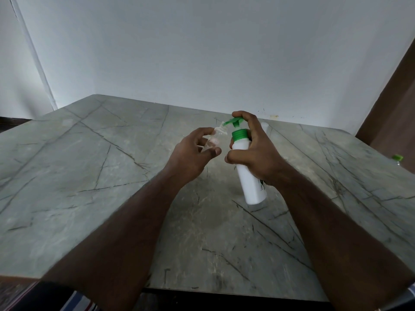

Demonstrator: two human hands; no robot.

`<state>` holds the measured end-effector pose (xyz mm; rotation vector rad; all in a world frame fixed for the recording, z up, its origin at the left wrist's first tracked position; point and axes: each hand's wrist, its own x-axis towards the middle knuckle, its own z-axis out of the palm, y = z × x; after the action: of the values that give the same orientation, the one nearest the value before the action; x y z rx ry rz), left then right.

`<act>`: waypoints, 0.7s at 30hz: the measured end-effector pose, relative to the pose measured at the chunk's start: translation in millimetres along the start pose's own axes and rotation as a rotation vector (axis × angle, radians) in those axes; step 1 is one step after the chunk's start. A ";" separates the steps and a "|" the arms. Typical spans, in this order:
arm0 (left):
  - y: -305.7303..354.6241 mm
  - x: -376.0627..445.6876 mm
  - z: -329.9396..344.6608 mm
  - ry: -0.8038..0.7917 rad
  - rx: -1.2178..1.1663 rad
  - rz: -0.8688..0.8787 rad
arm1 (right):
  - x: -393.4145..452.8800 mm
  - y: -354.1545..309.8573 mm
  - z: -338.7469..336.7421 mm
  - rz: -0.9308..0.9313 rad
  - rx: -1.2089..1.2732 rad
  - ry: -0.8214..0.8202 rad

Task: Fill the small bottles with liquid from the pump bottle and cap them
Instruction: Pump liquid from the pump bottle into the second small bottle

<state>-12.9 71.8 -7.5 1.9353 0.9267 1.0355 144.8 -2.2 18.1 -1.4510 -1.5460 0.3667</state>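
Note:
My right hand [253, 153] grips a white pump bottle [250, 176] with a green collar and green pump head, held tilted above the table. One finger lies on top of the pump head [234, 121]. My left hand [193, 151] holds a small clear bottle [214, 140] tilted, its open mouth right at the green nozzle tip. Whether any liquid is in the small bottle cannot be told.
A grey marble-patterned table [112, 176] stands against a white wall. Another small pale bottle [265, 129] stands behind my right hand. A green-capped clear bottle [397, 158] shows at the table's right edge. A brown door frame rises at far right.

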 end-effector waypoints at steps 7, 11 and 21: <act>-1.4 0.9 -0.4 0.016 0.022 -0.002 | -0.7 -1.7 -3.5 0.005 -0.016 0.006; -2.1 1.7 -0.5 0.014 0.035 0.005 | -0.2 -1.4 -3.9 0.012 0.003 0.001; -6.3 3.4 -1.0 0.032 0.033 0.011 | -0.4 0.2 -1.8 0.021 0.002 -0.004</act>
<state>-13.9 77.9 -11.3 1.9585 0.9575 1.0669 146.2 -3.2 18.7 -1.4667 -1.5345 0.3832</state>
